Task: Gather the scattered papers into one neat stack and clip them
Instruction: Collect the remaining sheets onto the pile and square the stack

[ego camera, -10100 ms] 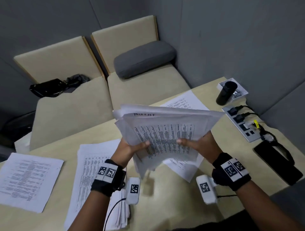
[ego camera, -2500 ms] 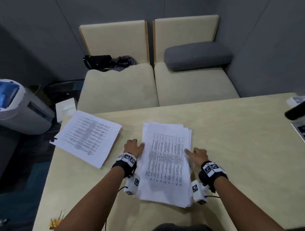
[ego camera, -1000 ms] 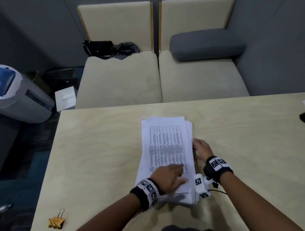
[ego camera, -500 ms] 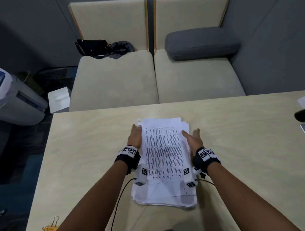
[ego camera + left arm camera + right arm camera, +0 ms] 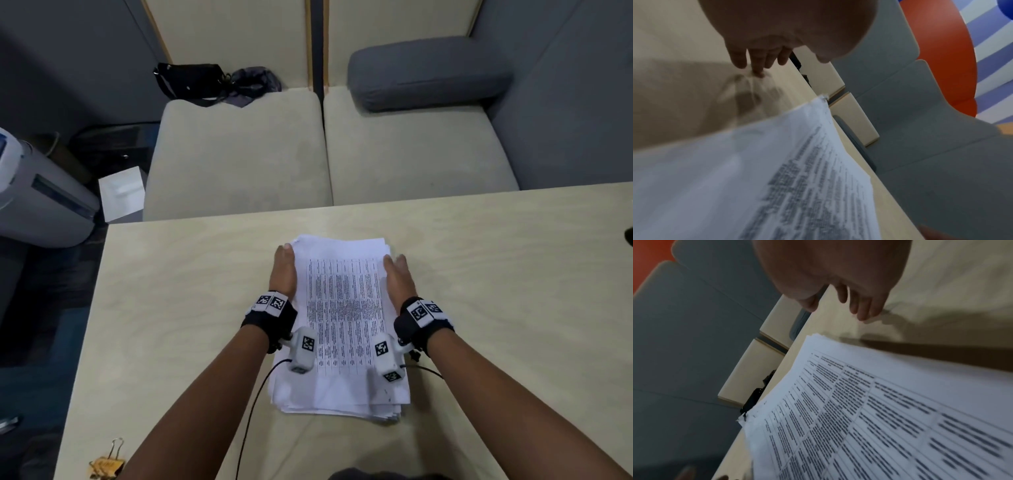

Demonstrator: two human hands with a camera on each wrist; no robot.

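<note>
The white printed papers, sheets covered in small tables of text (image 5: 342, 318), lie as one pile in the middle of the pale wooden table (image 5: 496, 291), long side running away from me. My left hand (image 5: 283, 274) stands on edge against the pile's left side and my right hand (image 5: 396, 279) against its right side, both with fingers straight and together, gripping nothing, just pressing inward toward each other. From the wrist views my fingertips (image 5: 758, 73) reach down to the tabletop beside the sheets.

I judge the gathering finished, since I see no loose sheet elsewhere on the table. The squaring is only partly done: the far end looks fairly even, but at the near end the lower sheets fan out past the top one, and one far corner looks ragged. So the near edge wants tapping flush, and the clipping is not yet started. The yellow binder clip with wire handles (image 5: 106, 462) sits at the table's near left corner, well apart from the pile, untouched, so I will have to reach for it
</note>
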